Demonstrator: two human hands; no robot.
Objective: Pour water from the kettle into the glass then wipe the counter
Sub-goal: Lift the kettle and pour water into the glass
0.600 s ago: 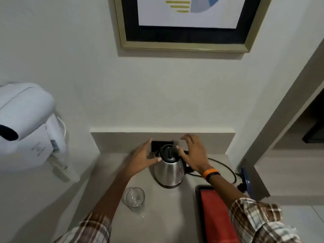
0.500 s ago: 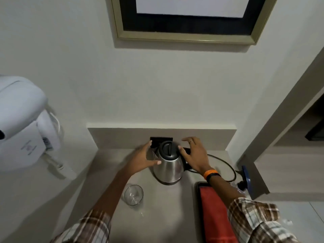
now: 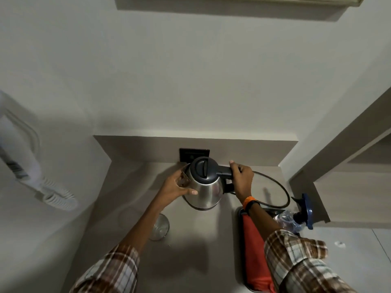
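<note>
A steel kettle (image 3: pixel 203 192) with a black lid stands at the back of the beige counter (image 3: pixel 190 261), by a black wall socket. My right hand (image 3: pixel 242 178) is wrapped around its black handle. My left hand (image 3: pixel 176 186) cups the kettle's left side near the spout, thumb pressed on the steel body. An empty clear glass (image 3: pixel 159 227) stands on the counter in front of the kettle, partly behind my left forearm. A red cloth (image 3: pixel 257 259) lies in a black tray at the right.
The kettle's black cord (image 3: pixel 281 190) loops across the counter to the right. A spray bottle with a blue trigger (image 3: pixel 296 218) lies beside the black tray (image 3: pixel 240 212). A white wall-mounted hair dryer with a coiled cord (image 3: pixel 57 197) hangs at the left. A wall corner closes the right side.
Both hands have closed onto the kettle: the right one took the handle, the left one came against the body. The camera has tilted downward.
</note>
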